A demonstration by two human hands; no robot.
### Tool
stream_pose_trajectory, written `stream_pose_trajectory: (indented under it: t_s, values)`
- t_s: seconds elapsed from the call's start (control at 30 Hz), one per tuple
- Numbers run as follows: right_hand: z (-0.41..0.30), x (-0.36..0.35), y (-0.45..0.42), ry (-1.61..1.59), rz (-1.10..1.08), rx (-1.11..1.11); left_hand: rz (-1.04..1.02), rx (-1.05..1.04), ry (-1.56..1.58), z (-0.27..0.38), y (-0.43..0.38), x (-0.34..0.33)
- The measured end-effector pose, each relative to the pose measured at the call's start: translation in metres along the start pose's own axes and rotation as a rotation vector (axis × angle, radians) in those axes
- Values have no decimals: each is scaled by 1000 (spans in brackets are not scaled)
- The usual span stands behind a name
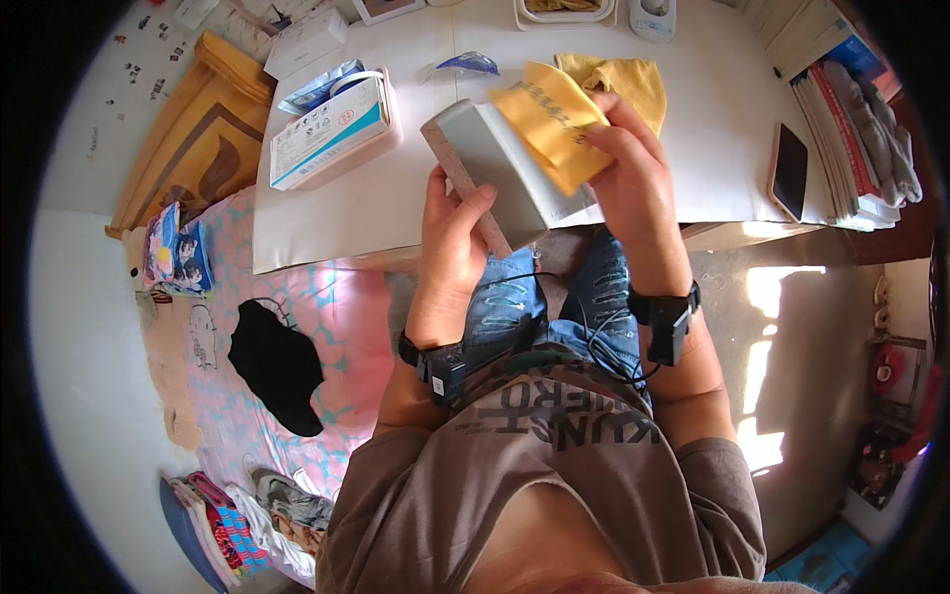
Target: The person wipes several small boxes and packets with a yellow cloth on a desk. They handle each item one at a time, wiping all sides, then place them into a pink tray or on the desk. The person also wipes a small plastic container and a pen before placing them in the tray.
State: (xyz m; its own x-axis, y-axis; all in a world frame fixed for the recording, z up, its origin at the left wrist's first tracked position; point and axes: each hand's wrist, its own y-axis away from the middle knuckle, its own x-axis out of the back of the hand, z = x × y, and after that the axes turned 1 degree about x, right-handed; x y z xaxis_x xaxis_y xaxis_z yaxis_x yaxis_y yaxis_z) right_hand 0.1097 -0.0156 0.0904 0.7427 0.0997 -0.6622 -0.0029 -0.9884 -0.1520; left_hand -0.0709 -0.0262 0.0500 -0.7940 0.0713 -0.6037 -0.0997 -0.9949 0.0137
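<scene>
My left hand (458, 234) grips a grey box-like object (501, 167) with a pinkish speckled edge, tilted above the front edge of the white table (349, 215). Whether it is a box or a thick book I cannot tell. Pinched between the thumb and fingers of my right hand (634, 174) is a folded yellow cloth or paper packet (553, 122) with dark writing. It overlaps the grey object's upper right side in this view. Behind the right hand, a crumpled yellow cloth (638, 85) lies on the table.
A pink bin (395, 122) holding a white and teal box (334, 134) stands at the left. A clear and blue plastic piece (467, 64) lies farther back. On the right are a smartphone (788, 172) and a row of books (846, 141). A patterned bed (349, 319) adjoins the table's left.
</scene>
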Motion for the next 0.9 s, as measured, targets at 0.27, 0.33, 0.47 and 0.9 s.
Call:
stream_pose_trajectory:
  t_s: [0.27,0.33,0.47,0.9]
  values:
    - [32,-7,-20,758,-102,-60,14,-19,66,-8,1,-2]
    - [36,-10,-14,803,-81,-59,23,-1,65,-10,2,1]
    - [37,-10,-9,785,-50,-39,19,-4,107,-11,1,2]
    - [38,-15,3,1231,-174,247,58,-31,145,-9,-1,6]
